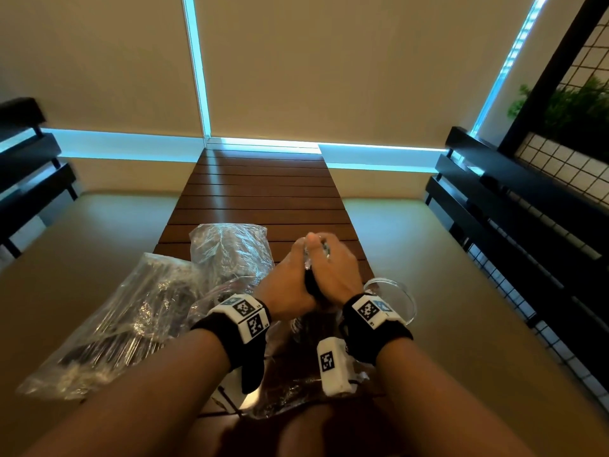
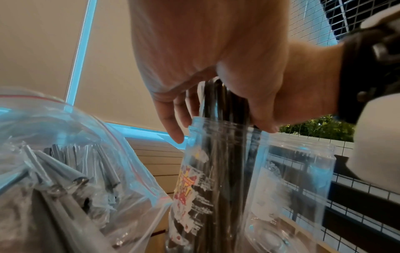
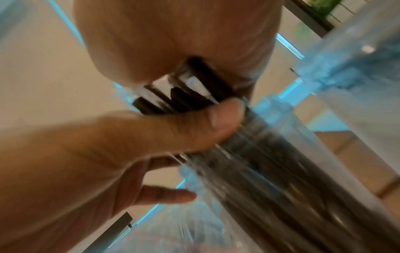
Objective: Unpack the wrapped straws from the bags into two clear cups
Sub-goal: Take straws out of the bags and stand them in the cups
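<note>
A bundle of dark wrapped straws (image 1: 310, 286) stands upright between my two hands. My left hand (image 1: 286, 288) and right hand (image 1: 336, 272) both grip its upper part, pressed together around it. In the left wrist view the straws (image 2: 223, 154) run down into a printed clear cup (image 2: 190, 188), with a second clear cup (image 2: 298, 179) beside it on the right holding no straws. In the right wrist view my left thumb (image 3: 205, 123) presses on the blurred straws (image 3: 194, 92). The printed cup is mostly hidden under my hands in the head view.
Two clear bags of straws (image 1: 227, 255) (image 1: 131, 318) lie to the left on the slatted wooden table (image 1: 263, 192). A flattened plastic bag (image 1: 296, 390) lies near the front edge. The second cup's rim (image 1: 400, 291) shows right of my wrist. Dark benches flank both sides.
</note>
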### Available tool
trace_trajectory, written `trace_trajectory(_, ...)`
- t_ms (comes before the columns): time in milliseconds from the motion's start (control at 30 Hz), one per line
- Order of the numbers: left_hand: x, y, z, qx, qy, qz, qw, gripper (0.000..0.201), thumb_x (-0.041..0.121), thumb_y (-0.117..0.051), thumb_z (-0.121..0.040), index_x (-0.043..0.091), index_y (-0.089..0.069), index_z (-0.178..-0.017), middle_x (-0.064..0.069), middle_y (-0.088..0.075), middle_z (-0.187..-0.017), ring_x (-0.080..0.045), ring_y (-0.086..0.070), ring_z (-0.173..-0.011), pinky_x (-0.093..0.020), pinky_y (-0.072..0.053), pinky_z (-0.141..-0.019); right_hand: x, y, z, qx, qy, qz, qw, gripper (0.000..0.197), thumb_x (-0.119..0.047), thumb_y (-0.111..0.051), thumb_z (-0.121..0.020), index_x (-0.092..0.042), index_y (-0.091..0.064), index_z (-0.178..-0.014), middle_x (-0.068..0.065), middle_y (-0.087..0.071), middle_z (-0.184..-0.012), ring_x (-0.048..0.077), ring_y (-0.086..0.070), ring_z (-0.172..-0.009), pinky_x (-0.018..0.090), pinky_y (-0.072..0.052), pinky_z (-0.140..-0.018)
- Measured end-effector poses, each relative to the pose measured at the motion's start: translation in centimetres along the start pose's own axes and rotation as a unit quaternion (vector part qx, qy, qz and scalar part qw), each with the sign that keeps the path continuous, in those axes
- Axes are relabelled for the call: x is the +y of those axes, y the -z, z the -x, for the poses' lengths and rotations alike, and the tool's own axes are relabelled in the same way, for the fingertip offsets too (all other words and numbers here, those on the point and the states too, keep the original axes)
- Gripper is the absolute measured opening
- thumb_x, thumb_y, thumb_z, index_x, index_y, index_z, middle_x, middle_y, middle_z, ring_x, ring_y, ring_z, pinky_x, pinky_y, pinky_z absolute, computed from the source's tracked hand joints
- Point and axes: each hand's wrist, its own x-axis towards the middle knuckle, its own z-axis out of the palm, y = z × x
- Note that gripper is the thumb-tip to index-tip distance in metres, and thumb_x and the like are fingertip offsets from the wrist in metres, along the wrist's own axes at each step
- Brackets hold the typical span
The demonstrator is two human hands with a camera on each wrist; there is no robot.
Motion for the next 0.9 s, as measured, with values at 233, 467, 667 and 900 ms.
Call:
trace_trajectory(233,-0.8,-0.1,0.4,0.031,0.038,-0.032,0.998,0.041,0.013,-0.067,-0.085,0.003,-0.048,-0.119,0.004,-0.056,-0.07,-0.003,-0.05,-0.053,-0.009,-0.036,-0.047,-0.5,0.0,1.0,-0.08,0.121,-0.074,0.987,0.077,-0.062,-0.063,-0.08,-0.042,-0.029,-0.145,-0.009,-0.04,-0.14,0.003,-0.044,-0.119,0.021,-0.039,-0.094)
trace_trajectory(467,-0.1,0.4,0.8,-0.013,0.029,-0.036,0.999,0.048,0.028,-0.086,-0.063,0.033,-0.057,-0.102,0.011,-0.06,-0.097,-0.007,-0.06,-0.082,-0.014,-0.047,-0.069,1.0,-1.5,0.4,-0.007,0.124,0.03,0.992,0.043,-0.033,-0.033,-0.095,-0.015,-0.066,-0.115,0.001,-0.061,-0.12,0.013,-0.058,-0.105,0.036,-0.048,-0.094)
trace_trajectory(667,0.4,0.4,0.4,-0.039,0.053,-0.067,0.996,0.038,0.035,-0.085,-0.065,0.028,-0.064,-0.095,0.014,-0.061,-0.091,-0.008,-0.06,-0.08,-0.019,-0.048,-0.069,0.4,-1.1,-0.5,0.005,0.156,0.143,0.977,0.046,-0.034,-0.031,-0.097,-0.016,-0.057,-0.13,0.0,-0.055,-0.135,0.018,-0.045,-0.128,0.036,-0.037,-0.107)
trace_trajectory(900,1.3,0.9,0.6,-0.059,0.091,-0.098,0.989,0.045,0.046,-0.085,-0.064,0.033,-0.062,-0.1,0.016,-0.059,-0.091,-0.005,-0.058,-0.082,-0.015,-0.042,-0.067,-0.2,0.0,-1.2,-0.088,0.088,0.179,0.976,0.04,-0.033,-0.032,-0.101,-0.019,-0.055,-0.131,0.001,-0.053,-0.137,0.021,-0.046,-0.127,0.038,-0.039,-0.103)
